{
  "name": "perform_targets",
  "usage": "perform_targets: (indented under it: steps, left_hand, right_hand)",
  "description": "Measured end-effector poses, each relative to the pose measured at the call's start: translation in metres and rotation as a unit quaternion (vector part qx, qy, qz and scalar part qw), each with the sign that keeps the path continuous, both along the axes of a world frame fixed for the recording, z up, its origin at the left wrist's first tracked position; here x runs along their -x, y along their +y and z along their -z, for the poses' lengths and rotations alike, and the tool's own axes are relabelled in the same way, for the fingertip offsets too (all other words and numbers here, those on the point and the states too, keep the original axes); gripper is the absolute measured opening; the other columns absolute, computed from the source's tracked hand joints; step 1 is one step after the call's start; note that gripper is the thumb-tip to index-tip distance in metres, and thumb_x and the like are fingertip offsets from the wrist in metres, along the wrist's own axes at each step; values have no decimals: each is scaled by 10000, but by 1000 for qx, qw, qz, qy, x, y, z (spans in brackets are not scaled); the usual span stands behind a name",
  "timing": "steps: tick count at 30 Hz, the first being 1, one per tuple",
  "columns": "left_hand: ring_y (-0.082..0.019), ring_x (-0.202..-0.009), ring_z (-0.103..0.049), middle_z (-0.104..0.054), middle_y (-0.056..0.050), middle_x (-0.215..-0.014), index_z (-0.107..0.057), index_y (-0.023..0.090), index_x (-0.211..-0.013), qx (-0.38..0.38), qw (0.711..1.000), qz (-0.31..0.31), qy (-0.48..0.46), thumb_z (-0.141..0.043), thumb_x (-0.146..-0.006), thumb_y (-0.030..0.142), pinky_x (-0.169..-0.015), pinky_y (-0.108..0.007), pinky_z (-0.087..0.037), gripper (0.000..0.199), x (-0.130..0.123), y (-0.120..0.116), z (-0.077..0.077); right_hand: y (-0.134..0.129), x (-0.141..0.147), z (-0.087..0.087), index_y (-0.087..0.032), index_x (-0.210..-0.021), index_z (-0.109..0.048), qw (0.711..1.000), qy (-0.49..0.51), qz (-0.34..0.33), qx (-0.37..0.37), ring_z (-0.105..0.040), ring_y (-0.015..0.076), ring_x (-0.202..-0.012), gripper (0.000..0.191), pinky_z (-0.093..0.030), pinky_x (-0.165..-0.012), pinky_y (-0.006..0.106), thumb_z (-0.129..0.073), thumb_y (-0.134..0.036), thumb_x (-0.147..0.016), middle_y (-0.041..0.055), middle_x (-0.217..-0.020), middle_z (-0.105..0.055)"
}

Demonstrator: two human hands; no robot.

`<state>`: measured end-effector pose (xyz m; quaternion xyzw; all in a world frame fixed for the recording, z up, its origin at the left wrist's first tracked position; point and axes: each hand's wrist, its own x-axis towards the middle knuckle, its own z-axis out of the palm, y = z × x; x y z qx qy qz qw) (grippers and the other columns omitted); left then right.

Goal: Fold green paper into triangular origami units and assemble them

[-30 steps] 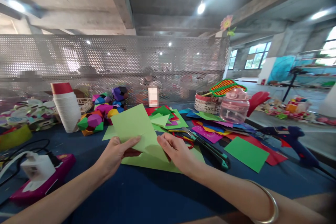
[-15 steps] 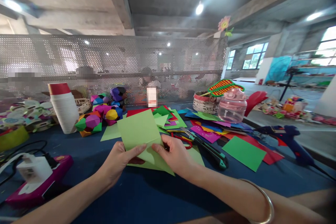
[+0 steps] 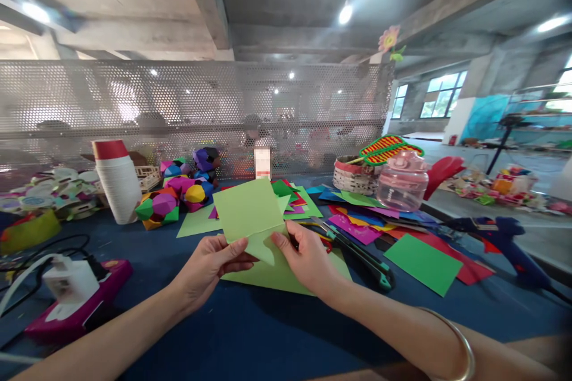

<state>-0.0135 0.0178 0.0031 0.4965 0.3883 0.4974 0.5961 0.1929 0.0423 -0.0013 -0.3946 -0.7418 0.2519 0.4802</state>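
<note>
The left hand (image 3: 221,259) and the right hand (image 3: 308,259) both pinch a creased light green paper (image 3: 250,208) over the blue table (image 3: 187,339). Bright papers (image 3: 353,228) lie past the right hand. Stacked cups (image 3: 118,187) stand far left. Behind is a gray wall full of holes (image 3: 201,95). A lamp (image 3: 345,14) shines up high.

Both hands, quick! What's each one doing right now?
Left hand: closed, pinching the light green sheet, thumb on top.
Right hand: closed, pinching the same sheet near its right edge.
</note>
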Motion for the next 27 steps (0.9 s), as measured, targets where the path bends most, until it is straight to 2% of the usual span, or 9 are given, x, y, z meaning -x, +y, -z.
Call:
perform_targets:
  steps: [8,11,15,19,27]
  left_hand:
    - [-196,-744,-753,-800,-132,-862,-820,125,-873,4,1000,-10,6,-923,-607,516,-719,-241,-602,484,0,-1,-2]
    - [-217,-785,-762,-800,-136,-869,-819,125,-875,3,1000,-10,10,-917,-607,534,-734,-250,-599,498,0,-1,-2]
    - [-240,-867,-766,-797,-158,-934,-815,128,-923,8,998,-10,64,-878,-643,581,-754,-251,-591,536,0,0,-2]
    - [-246,-829,-768,-795,-172,-872,-818,114,-860,1,994,-19,111,-862,-632,621,-745,-259,-587,557,2,0,-2]
    - [-278,-895,-765,-784,-205,-964,-814,98,-876,-2,998,19,59,-813,-724,608,-791,-293,-595,532,2,-3,-2]
  right_hand:
    - [-1,0,-1,-206,-760,-568,1000,-2,-1,-10,-497,163,-639,294,-407,-584,266,-536,-435,-942,8,-678,-582]
    - [0,0,0,-210,-748,-530,1000,-5,2,-12,-461,153,-626,308,-381,-576,266,-524,-446,-945,-2,-668,-549]
    - [1,-1,3,-214,-734,-477,1000,-10,10,-12,-389,135,-610,329,-334,-563,267,-511,-462,-947,-23,-657,-479]
    - [1,-1,4,-219,-712,-443,1000,-14,9,-8,-341,126,-599,346,-299,-544,265,-515,-467,-942,-40,-636,-415]
    - [3,-2,1,-226,-688,-422,1000,-9,11,-17,-350,129,-586,347,-302,-531,263,-512,-455,-932,-39,-623,-401]
